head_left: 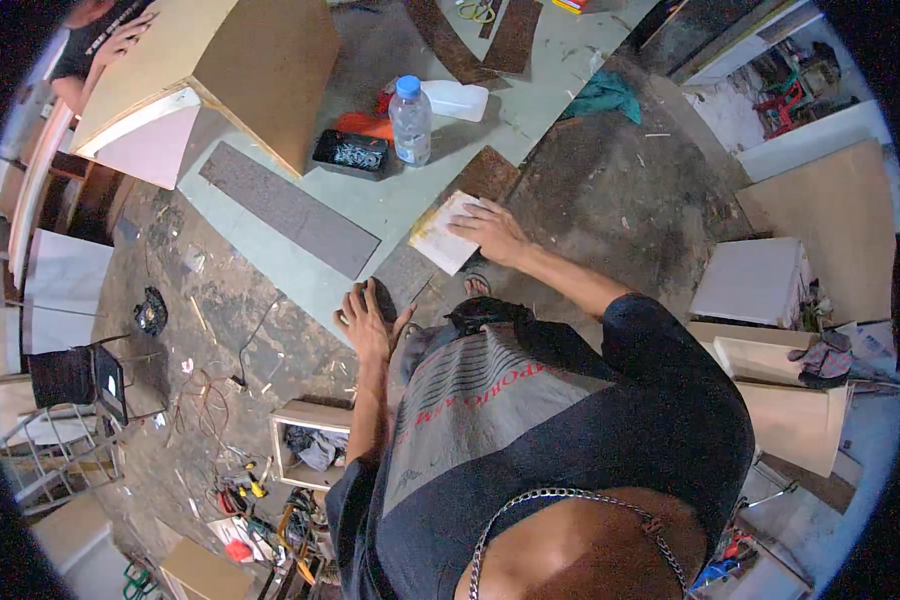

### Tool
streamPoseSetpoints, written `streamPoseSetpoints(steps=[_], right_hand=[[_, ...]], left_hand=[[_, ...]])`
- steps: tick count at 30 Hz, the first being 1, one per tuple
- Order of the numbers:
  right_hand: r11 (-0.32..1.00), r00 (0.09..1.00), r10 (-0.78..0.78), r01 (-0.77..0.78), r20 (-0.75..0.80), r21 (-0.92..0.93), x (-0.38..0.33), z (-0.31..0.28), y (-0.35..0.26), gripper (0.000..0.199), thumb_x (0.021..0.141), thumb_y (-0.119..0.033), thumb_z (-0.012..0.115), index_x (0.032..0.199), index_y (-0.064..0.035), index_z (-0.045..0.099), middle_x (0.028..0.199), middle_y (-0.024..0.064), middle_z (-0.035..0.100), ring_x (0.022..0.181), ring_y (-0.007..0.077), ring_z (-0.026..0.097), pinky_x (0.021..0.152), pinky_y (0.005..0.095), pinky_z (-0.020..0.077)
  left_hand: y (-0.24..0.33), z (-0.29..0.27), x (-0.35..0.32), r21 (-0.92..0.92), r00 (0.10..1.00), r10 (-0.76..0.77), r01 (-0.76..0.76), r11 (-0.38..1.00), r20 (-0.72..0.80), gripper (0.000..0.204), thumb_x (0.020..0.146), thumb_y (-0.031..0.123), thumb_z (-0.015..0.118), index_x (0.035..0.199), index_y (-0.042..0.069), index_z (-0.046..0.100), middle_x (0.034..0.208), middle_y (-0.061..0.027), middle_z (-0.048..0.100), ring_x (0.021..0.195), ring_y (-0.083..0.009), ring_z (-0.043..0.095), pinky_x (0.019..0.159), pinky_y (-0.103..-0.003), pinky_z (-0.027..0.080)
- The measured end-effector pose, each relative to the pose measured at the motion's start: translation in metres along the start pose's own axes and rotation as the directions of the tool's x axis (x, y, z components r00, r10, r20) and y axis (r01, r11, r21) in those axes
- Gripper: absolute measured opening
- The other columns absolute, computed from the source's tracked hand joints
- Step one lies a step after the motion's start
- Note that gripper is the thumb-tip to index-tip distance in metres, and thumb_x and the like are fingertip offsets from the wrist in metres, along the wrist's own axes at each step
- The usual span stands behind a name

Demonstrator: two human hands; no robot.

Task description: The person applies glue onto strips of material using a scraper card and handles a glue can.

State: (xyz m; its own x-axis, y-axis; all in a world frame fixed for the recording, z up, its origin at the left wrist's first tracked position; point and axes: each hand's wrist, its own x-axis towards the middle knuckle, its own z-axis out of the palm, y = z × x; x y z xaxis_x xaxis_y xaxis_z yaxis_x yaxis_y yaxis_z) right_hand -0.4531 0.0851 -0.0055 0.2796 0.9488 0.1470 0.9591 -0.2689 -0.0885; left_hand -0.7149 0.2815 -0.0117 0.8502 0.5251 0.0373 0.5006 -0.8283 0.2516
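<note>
A white rectangular piece with yellowish stains (440, 238) lies across a long dark strip (490, 175) near the table's right edge. My right hand (492, 234) grips the piece by its right side, with the fingers over its top. My left hand (368, 325) is at the table's near edge, beside the strip's greyish near end (402, 272). Its fingers are spread, with nothing visible in them. To the left, a flat grey-brown strip (290, 210) lies apart from both hands on the pale green tabletop (310, 283).
A clear bottle with a blue cap (410, 125) stands beyond my right hand, beside a black tray of small pieces (350, 152). A wooden box (260, 80) occupies the far left, with another person's hand (125, 40) on it. Brown offcuts and scissors (478, 12) lie farther back.
</note>
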Motion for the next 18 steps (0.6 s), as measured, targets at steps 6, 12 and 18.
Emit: streamPoseSetpoints(steps=[6,12,18], right_hand=[[1.0,0.999,0.022,-0.021,-0.043,0.023,-0.025,0.0,-0.048,0.049,0.076,-0.009,0.061,0.125,-0.0153,0.066,0.132,0.0008,0.064,0.128,0.0242,0.053,0.115,0.0435,0.0337],[0.967,0.952,0.044,-0.116,0.302,0.226,0.003,-0.095,-0.071,0.045,0.076,-0.01,0.062,0.119,-0.0213,0.071,0.116,0.0086,0.071,0.109,0.0301,0.064,0.092,0.0448,0.0509],[0.889,0.929,0.355,-0.37,0.106,0.269,0.026,-0.097,-0.013,0.057,0.074,-0.002,0.056,0.124,-0.0271,0.068,0.11,0.0132,0.07,0.098,0.0373,0.067,0.087,0.0484,0.0533]], left_hand=[[-0.001,0.006,0.001,-0.043,1.0,-0.012,0.011,0.999,-0.027,0.097,0.073,0.073,0.067,0.144,0.01,0.046,0.144,-0.0152,0.044,0.134,-0.0342,0.037,0.107,-0.06,0.02],[-0.002,-0.001,0.002,-0.094,0.999,-0.026,0.023,0.995,-0.028,0.092,0.075,0.069,0.069,0.141,0.009,0.048,0.143,-0.016,0.045,0.133,-0.0347,0.037,0.107,-0.058,0.022],[-0.012,0.001,0.0,-0.14,0.995,0.034,-0.047,0.989,-0.099,0.084,0.08,0.061,0.069,0.14,0.007,0.048,0.145,-0.0181,0.044,0.139,-0.0347,0.035,0.114,-0.057,0.018]])
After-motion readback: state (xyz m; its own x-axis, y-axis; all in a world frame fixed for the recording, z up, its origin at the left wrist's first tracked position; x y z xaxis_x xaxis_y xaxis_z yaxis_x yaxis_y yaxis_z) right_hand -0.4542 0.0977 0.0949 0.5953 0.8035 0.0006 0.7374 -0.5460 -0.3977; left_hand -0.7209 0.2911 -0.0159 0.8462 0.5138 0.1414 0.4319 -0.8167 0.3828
